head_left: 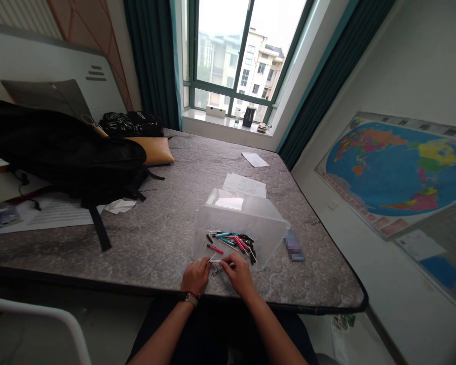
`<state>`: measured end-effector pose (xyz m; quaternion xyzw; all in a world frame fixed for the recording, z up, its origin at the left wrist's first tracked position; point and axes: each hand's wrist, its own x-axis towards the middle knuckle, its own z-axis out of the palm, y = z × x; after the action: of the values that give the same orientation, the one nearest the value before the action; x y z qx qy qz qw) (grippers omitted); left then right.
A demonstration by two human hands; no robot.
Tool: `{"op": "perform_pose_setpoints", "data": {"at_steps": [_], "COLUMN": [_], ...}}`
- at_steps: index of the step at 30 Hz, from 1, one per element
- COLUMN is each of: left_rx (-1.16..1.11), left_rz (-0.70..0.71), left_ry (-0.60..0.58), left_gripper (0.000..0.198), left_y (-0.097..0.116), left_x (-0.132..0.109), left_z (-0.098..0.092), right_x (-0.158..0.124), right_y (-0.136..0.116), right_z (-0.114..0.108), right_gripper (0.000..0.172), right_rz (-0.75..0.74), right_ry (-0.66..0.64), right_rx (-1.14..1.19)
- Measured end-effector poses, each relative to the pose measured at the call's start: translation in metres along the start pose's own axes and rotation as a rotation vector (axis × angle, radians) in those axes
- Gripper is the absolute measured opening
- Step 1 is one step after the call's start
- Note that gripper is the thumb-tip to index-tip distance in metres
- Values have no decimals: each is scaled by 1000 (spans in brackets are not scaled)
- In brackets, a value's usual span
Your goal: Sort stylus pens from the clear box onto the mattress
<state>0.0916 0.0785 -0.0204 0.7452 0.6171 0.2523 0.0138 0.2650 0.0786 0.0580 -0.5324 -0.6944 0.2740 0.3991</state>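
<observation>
A slim white pen-like stick (215,261) spans the gap between my two hands. My left hand (195,277) pinches its left end, where a thin pale sliver also sticks up near the fingertips. My right hand (238,274) has its fingers closed on the other end. Just beyond them, a translucent plastic bin (264,223) holds a loose heap of pens (235,241) in black, red, teal and white. A single red-and-black pen (215,249) lies apart from the heap, nearest my hands. Fingers hide both ends of the white stick.
Everything rests on a grey patterned mattress (167,203). Paper sheets (255,159) lie behind the bin, and a blurred bluish item (294,247) sits to its right. At left are a black backpack (68,152) and a tan cushion (154,150). A white curved rail (61,315) stands lower left.
</observation>
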Motion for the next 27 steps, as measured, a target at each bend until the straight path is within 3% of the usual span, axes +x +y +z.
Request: {"op": "perform_pose_setpoints", "data": {"at_steps": [7, 10, 13, 16, 23, 27], "left_rx": [0, -6, -25, -32, -43, -38], "left_rz": [3, 15, 28, 31, 32, 24], "left_ry": [1, -3, -18, -22, -27, -30], "left_gripper": [32, 32, 33, 33, 32, 31], "left_y": [2, 4, 6, 7, 8, 8], "left_x": [1, 2, 4, 4, 4, 4], "left_z": [-4, -9, -12, -15, -17, -18], "right_x": [-8, -8, -6, -3, 9, 17], "right_y": [2, 4, 8, 10, 9, 11], "right_z": [8, 16, 26, 35, 32, 27], "right_gripper": [19, 22, 36, 40, 27, 30], "right_rz": [105, 193, 306, 354, 189, 193], "right_ry": [26, 62, 59, 34, 77, 91], "right_rx": [19, 219, 493, 603, 332, 347]}}
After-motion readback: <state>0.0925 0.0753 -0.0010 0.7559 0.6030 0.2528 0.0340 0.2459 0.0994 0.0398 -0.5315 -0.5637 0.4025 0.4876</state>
